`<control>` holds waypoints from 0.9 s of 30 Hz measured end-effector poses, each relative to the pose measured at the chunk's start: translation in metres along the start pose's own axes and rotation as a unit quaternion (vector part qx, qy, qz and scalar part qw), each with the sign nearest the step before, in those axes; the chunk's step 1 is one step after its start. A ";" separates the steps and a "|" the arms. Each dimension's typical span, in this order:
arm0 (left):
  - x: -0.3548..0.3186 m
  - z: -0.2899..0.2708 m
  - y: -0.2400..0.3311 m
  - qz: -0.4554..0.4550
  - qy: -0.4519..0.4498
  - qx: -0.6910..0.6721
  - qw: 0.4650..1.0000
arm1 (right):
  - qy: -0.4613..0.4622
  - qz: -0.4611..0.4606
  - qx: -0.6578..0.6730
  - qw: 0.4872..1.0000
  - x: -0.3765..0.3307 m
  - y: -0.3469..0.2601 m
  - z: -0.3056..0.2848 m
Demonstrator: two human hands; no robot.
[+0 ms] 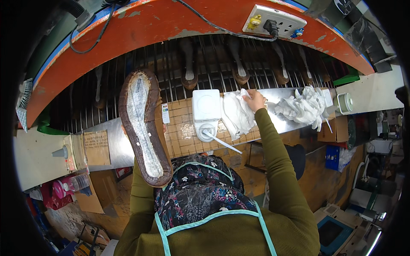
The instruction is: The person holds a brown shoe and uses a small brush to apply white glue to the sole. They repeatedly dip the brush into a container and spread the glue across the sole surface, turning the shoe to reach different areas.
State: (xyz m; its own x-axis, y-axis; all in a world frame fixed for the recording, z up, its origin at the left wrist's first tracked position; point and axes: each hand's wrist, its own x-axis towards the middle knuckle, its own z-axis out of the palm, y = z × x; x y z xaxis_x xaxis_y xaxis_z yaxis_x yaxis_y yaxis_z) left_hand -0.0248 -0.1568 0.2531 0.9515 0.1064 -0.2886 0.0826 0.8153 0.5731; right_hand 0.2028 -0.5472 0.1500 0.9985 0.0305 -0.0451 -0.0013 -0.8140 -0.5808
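A brown shoe upper [127, 109], bottom side up with a pale, rough-edged insole facing me, is held upright at the left. Behind it is my left hand [165, 128], mostly hidden; only bits of fingers show at its sides as they grip it. My right hand [256, 101] reaches over the bench and pinches the top of a folded white cloth [237, 117]. Just left of that cloth stands a white square dispenser [206, 105]. In its small round cup [206, 131] rests a white stick-handled tool [226, 144].
A crumpled white cloth heap [304, 107] lies on the metal bench, right of my arm. A gridded brown board [179, 121] lies under the dispenser. Beyond runs a rack of rods [168, 64] with several brown shoes, below an orange beam [171, 19] carrying a socket strip [273, 22].
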 end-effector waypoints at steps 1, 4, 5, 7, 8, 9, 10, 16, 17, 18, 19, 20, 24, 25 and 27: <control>0.000 0.000 0.001 0.001 -0.001 -0.003 1.000 | 0.016 -0.015 0.018 1.000 -0.004 -0.001 0.001; -0.001 -0.001 0.005 0.001 -0.003 -0.004 1.000 | 0.102 -0.144 -0.033 0.984 -0.023 -0.006 0.003; -0.002 -0.001 0.007 0.000 -0.004 -0.004 1.000 | 0.154 -0.210 -0.068 0.963 -0.032 -0.008 0.004; -0.003 -0.003 0.009 0.000 -0.007 -0.007 1.000 | 0.166 -0.228 -0.066 0.957 -0.042 -0.012 0.004; -0.004 -0.005 0.011 0.000 -0.008 -0.008 1.000 | 0.150 -0.231 -0.066 0.959 -0.046 -0.014 0.005; -0.006 -0.006 0.012 0.000 -0.010 -0.010 1.000 | 0.134 -0.234 -0.066 0.961 -0.050 -0.015 0.006; -0.006 -0.007 0.014 -0.001 -0.010 -0.010 1.000 | 0.098 -0.215 -0.082 0.968 -0.051 -0.015 0.006; -0.013 -0.014 0.026 0.001 -0.019 -0.015 1.000 | -0.024 -0.098 -0.139 0.985 -0.054 -0.019 0.011; -0.014 -0.015 0.028 0.001 -0.018 -0.015 1.000 | -0.033 -0.113 -0.121 0.986 -0.057 -0.019 0.010; -0.016 -0.017 0.031 0.001 -0.019 -0.014 1.000 | -0.052 -0.117 -0.113 0.985 -0.061 -0.021 0.008; -0.017 -0.019 0.034 0.001 -0.020 -0.014 1.000 | -0.069 -0.114 -0.114 0.984 -0.065 -0.021 0.006; -0.019 -0.021 0.036 0.001 -0.022 -0.014 1.000 | -0.051 -0.149 -0.128 0.979 -0.070 -0.021 0.003; -0.023 -0.029 0.046 -0.006 -0.025 -0.013 1.000 | 0.049 -0.295 -0.212 0.930 -0.102 -0.013 -0.008; -0.024 -0.032 0.048 -0.008 -0.028 -0.012 1.000 | 0.040 -0.272 -0.219 0.936 -0.112 -0.010 -0.009; -0.025 -0.035 0.052 -0.013 -0.033 -0.012 0.999 | 0.032 -0.234 -0.230 0.944 -0.131 -0.006 -0.005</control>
State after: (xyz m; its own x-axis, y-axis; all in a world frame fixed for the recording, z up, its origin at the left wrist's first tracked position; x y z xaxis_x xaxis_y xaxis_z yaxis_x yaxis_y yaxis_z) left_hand -0.0546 -0.0973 0.2629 0.9665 0.0487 -0.2521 0.1008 0.8310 0.5471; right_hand 0.0721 -0.5493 0.1629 0.8852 0.4264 0.1859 0.4500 -0.8863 -0.1099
